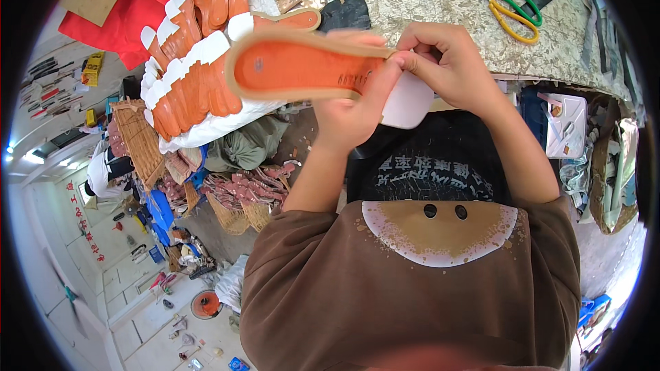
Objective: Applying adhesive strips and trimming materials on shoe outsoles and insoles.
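Note:
A shoe insole [295, 65] with an orange middle, a tan rim and a white front part is held up before my chest. Its rounded orange end points left. My left hand [347, 113] is closed round its narrow middle, thumb on top, with the fingers partly hidden and a little blurred. With thumb and fingers pinched together, my right hand [450, 65] grips the insole's edge beside my left thumb. The white part [409, 103] hangs below the two hands. At the left, rows of similar orange insoles with white ends [196, 86] lie overlapped on white wrapping.
Scissors [509, 10] with green and yellow handles lie on the worn tabletop [426, 0] beyond my right hand. Near them are dark strips. A black piece [345, 14] lies past the insole. A white plastic container [567, 126] stands at the right. Bundles and baskets [240, 203] fill the floor at left.

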`<action>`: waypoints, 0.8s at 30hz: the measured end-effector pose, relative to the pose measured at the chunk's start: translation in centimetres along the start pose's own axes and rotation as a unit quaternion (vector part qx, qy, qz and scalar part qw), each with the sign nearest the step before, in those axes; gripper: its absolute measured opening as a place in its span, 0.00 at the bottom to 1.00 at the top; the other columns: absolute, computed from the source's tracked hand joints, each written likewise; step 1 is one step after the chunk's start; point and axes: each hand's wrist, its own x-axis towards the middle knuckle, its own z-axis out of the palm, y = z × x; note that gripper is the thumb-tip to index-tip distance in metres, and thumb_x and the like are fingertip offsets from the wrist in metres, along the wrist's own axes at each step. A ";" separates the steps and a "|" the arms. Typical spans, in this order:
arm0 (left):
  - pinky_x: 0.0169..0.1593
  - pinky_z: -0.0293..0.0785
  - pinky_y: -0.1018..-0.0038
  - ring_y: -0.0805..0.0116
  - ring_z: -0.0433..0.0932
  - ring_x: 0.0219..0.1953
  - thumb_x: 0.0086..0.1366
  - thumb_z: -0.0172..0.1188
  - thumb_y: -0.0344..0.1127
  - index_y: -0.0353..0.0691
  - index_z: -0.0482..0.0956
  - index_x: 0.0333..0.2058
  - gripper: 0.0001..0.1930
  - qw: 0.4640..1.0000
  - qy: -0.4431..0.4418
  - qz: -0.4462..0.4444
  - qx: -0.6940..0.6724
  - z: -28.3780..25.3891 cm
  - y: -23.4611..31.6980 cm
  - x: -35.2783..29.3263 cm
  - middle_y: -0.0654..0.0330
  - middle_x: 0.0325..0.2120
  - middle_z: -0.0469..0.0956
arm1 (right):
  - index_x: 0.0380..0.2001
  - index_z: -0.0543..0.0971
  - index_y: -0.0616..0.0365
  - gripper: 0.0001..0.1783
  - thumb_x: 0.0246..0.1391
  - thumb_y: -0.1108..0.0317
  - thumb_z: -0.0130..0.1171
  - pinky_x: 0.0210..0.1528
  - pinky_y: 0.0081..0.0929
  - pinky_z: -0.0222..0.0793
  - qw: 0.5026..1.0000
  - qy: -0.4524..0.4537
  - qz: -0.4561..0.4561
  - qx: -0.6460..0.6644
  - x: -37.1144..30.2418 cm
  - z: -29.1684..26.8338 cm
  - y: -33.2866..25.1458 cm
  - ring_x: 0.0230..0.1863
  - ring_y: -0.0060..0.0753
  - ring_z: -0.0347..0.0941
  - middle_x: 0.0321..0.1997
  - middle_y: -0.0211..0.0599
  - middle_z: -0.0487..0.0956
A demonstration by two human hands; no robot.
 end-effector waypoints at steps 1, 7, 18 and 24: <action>0.41 0.74 0.76 0.72 0.76 0.40 0.63 0.60 0.27 0.31 0.75 0.41 0.09 1.000 0.000 0.000 -0.001 -0.1 -0.2 0.3 0.57 0.41 0.74 | 0.25 0.77 0.62 0.11 0.52 0.66 0.66 0.21 0.24 0.55 0.997 0.008 0.018 0.069 -0.3 0.2 0.3 0.18 0.20 0.59 0.14 0.29 0.66; 0.50 0.72 0.68 0.66 0.73 0.45 0.70 0.45 0.58 0.33 0.68 0.46 0.28 0.921 -0.153 -0.142 -0.330 -1.4 -1.7 1.0 0.52 0.41 0.72 | 0.24 0.75 0.62 0.14 0.57 0.63 0.61 0.24 0.22 0.57 0.995 0.049 0.006 0.083 -2.0 0.5 2.5 0.20 0.19 0.58 0.15 0.29 0.64; 0.36 0.72 0.69 0.58 0.75 0.33 0.55 0.62 0.59 0.29 0.72 0.39 0.32 0.787 -0.305 -0.388 -0.371 -15.4 -2.6 -3.3 0.49 0.30 0.74 | 0.17 0.66 0.64 0.21 0.58 0.65 0.59 0.22 0.28 0.49 0.966 0.033 0.136 -0.217 -12.8 -12.1 7.3 0.20 0.21 0.51 0.15 0.31 0.57; 0.36 0.73 0.69 0.59 0.74 0.32 0.60 0.58 0.63 0.29 0.68 0.41 0.35 0.875 -0.148 -0.351 -0.299 -19.2 -2.7 -4.0 0.46 0.31 0.72 | 0.17 0.63 0.60 0.23 0.62 0.61 0.56 0.24 0.24 0.48 0.944 0.078 0.239 -0.214 -16.6 -16.1 10.0 0.22 0.16 0.51 0.17 0.22 0.57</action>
